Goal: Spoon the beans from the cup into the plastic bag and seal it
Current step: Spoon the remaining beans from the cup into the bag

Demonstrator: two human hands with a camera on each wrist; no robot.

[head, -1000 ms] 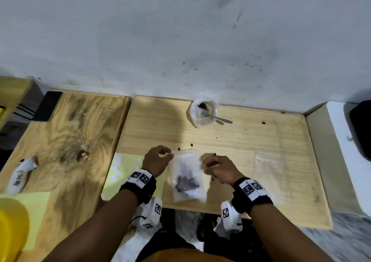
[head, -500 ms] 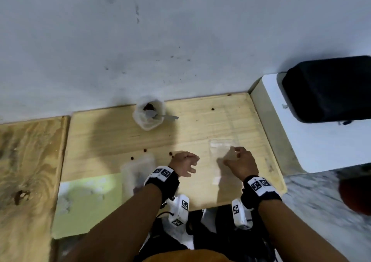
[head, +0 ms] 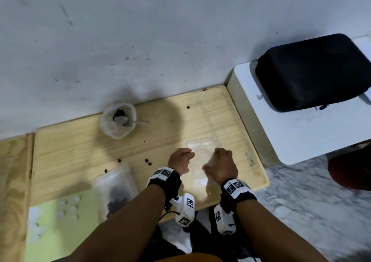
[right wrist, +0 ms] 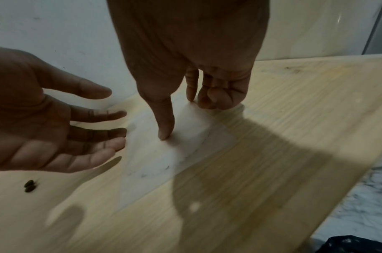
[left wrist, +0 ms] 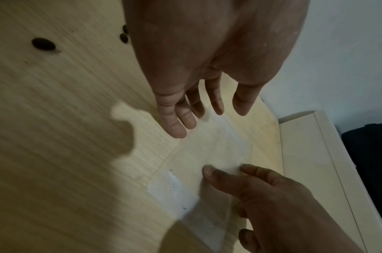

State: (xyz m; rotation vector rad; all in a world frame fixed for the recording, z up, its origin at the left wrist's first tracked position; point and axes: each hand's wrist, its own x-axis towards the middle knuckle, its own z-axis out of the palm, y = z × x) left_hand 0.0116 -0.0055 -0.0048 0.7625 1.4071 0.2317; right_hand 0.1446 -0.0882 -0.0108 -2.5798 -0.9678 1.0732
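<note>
Beans (head: 116,203) show dark inside the filled plastic bag (head: 115,187) nearest me, lying flat by my left forearm at the near edge of the wooden table (head: 80,151). Just beyond my wrists, an empty clear bag (head: 198,161) lies flat between my hands. My left hand (head: 179,161) hovers at its left edge, fingers (left wrist: 174,119) loosely spread and holding nothing. My right hand (head: 220,165) is on the bag, thumb tip (right wrist: 165,131) pressed to the plastic, index finger touching its far side, the other fingers curled in. A few loose beans (head: 148,162) lie scattered left of my hands. Farther back, by the wall, the cup (head: 117,122) stands with the spoon (head: 128,121) resting in it.
</note>
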